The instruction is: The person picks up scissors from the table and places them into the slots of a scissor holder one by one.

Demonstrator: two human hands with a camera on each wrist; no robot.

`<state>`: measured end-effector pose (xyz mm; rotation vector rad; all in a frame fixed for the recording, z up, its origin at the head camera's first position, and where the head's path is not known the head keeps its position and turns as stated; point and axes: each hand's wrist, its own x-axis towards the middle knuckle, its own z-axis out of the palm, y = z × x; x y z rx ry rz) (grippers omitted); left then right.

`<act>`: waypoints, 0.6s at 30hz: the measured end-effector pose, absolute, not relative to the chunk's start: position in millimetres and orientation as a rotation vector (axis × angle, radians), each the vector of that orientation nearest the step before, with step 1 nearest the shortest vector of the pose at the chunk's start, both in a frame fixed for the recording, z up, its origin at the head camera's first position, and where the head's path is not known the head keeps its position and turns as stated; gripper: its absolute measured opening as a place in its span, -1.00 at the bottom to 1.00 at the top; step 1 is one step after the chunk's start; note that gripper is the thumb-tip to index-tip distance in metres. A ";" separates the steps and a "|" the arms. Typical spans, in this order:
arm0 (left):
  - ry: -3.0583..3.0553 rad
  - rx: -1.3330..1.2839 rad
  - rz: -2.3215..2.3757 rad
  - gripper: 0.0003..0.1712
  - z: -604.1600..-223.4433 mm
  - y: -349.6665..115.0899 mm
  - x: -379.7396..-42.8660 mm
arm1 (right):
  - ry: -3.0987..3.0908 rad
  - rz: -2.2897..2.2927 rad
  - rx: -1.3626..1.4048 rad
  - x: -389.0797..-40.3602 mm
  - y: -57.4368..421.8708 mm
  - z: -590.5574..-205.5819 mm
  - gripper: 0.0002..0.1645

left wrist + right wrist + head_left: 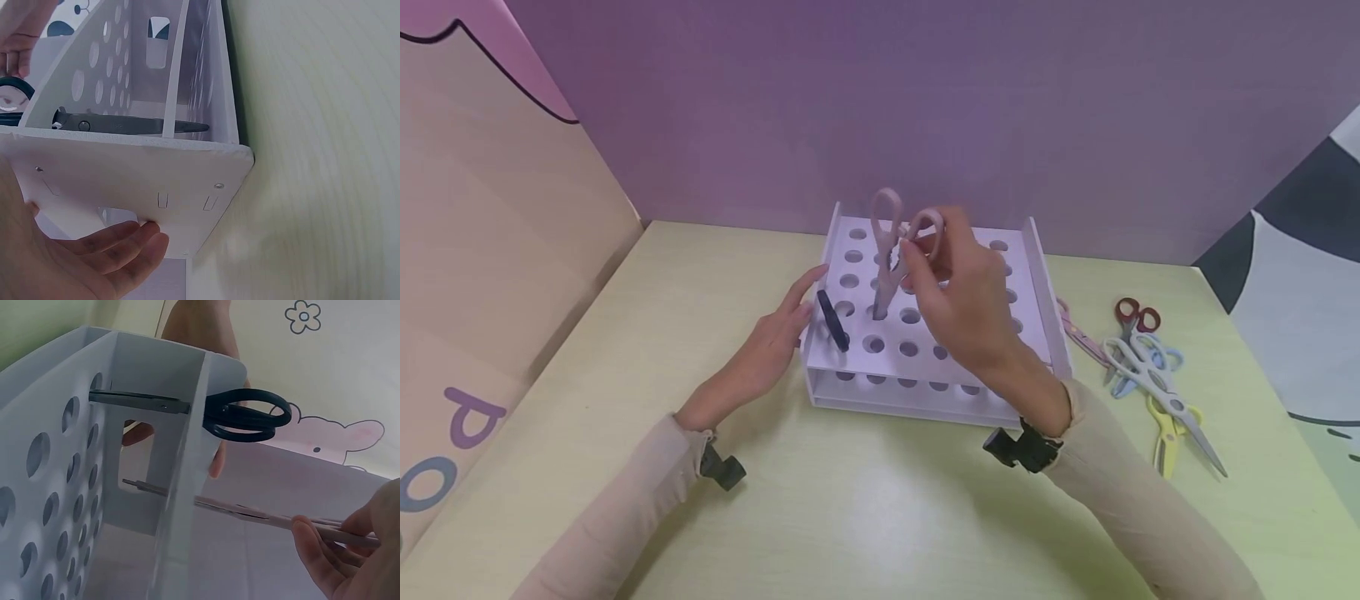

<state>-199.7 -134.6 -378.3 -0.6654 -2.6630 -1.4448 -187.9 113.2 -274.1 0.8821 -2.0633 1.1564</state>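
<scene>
My right hand (pixel 966 304) pinches one handle loop of a pair of pale pink scissors (pixel 887 258). They stand slightly tilted, handles up, with the blade tips down in a hole of the white perforated rack (pixel 891 367). In the right wrist view, the pink blades (pixel 219 506) pass through the top board and end above the lower board. Against the rack's left side panel (pixel 125 169) my left hand (pixel 767 342) rests, fingers extended near its slot. Black-handled scissors (pixel 833 321) stand in the front left hole, their blades (pixel 125 124) reaching through both boards.
Right of the rack, several scissors lie on the table: a pink pair (pixel 1082 340), a red-handled pair (pixel 1137 315), a white pair (pixel 1157 379), a blue pair (pixel 1168 358) and a yellow pair (pixel 1167 429). A purple panel (pixel 910 108) rises behind the rack.
</scene>
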 end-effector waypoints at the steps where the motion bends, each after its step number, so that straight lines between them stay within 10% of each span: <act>1: -2.663 -0.664 -1.440 -0.46 -378.1 -134.4 -199.6 | -2.077 1.157 0.882 -188.9 113.1 -275.9 -0.82; 18: -2.648 -0.674 -1.456 -0.46 -378.9 -134.4 -200.4 | -2.282 0.992 0.909 -195.7 106.4 -297.1 -0.87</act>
